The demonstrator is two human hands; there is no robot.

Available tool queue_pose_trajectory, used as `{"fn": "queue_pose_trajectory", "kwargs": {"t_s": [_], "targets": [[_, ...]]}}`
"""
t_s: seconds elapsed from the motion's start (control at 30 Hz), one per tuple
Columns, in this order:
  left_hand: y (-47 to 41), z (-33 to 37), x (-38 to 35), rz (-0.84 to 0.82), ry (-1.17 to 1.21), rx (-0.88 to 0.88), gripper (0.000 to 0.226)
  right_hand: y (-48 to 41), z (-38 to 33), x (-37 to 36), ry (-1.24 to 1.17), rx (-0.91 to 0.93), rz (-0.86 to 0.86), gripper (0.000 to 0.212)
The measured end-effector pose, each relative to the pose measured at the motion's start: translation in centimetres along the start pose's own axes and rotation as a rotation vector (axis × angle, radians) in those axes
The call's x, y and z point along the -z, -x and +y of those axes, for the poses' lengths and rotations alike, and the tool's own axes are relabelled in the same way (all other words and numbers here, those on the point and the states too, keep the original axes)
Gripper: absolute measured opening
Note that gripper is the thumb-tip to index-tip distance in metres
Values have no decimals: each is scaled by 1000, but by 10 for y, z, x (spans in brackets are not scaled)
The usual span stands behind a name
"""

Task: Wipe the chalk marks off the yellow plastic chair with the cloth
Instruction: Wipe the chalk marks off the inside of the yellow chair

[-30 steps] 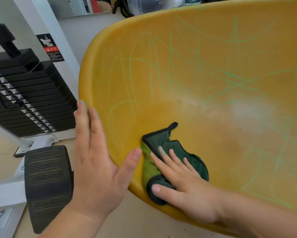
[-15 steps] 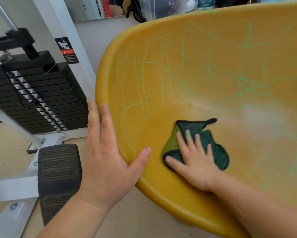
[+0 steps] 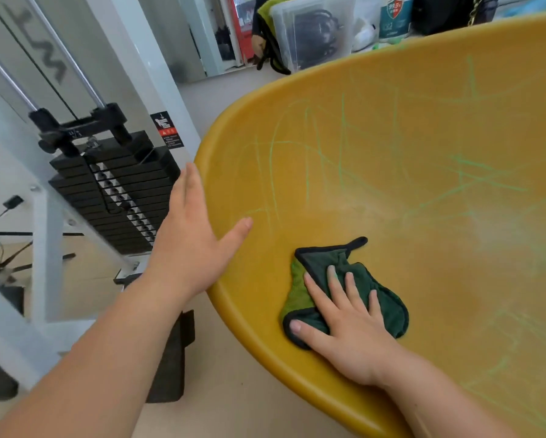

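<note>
The cloth (image 3: 325,256) has slid away from the edge of the chair (image 3: 407,254) and deeper into the seat since a second ago, and the right hand (image 3: 350,327) went with it. That hand lies flat on the cloth, fingers straight and spread, pushing it down, not grabbing it. The left hand (image 3: 189,245) is flat too, fingers together on the outside of the chair's rim and thumb over the edge, so it seems to hold the chair steady. This looks like the middle of the wiping. The seat near the cloth looks mostly clean, but green chalk marks (image 3: 341,147) cover the back and the right side. Next the cloth likely needs to push up and across to those lines, pressing hard. The yellow plastic is smooth and curved like a bowl. A black weight stack (image 3: 113,197) stands to the left, and a clear box (image 3: 309,30) sits behind on the pale floor (image 3: 243,403).
</note>
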State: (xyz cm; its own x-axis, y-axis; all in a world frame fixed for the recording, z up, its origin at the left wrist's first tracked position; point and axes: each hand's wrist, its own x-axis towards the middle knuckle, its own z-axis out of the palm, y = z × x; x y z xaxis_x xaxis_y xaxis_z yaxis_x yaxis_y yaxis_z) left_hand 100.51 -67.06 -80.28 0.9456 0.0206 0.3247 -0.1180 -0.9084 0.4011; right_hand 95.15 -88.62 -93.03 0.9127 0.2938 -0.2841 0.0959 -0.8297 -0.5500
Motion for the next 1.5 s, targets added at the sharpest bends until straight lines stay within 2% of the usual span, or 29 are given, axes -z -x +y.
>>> {"fn": "queue_pose_trajectory", "kwargs": {"t_s": [0.1,0.17,0.3,0.43,0.63,0.73,0.8,0.9,1.0,1.1,1.17,1.23,1.3,1.37,1.5], "targets": [[-15,11,3,15,63,99,84,2,0,2,-6,2,-24,95],[-13,16,1,54,22,122,76,4,-2,3,-15,-14,-48,91],[1,25,0,36,-80,161,100,15,-8,6,-74,6,-122,96],[32,39,6,57,-63,208,118,32,-14,21,-163,65,-177,107],[108,58,19,91,-26,195,117,37,-10,27,-136,108,-164,141],[116,57,30,59,-51,142,111,33,4,25,-159,91,-99,160],[106,53,36,81,-90,66,108,30,15,23,-132,69,-64,164],[86,49,38,49,-36,-53,104,29,20,20,-107,50,-43,157],[79,43,36,42,79,-95,101,32,-1,23,-153,64,-86,144],[84,38,31,86,182,-159,95,47,-51,17,-255,252,-121,127],[85,34,27,115,303,-154,98,55,-84,11,-318,370,-69,116],[81,29,25,117,423,-150,100,52,-93,8,-351,399,-5,107],[80,25,24,102,476,-172,100,39,-77,7,-318,364,12,98],[80,23,23,87,486,-183,100,23,-46,9,-224,230,25,94],[80,24,25,80,417,-189,99,2,6,20,-42,-69,33,103]]}}
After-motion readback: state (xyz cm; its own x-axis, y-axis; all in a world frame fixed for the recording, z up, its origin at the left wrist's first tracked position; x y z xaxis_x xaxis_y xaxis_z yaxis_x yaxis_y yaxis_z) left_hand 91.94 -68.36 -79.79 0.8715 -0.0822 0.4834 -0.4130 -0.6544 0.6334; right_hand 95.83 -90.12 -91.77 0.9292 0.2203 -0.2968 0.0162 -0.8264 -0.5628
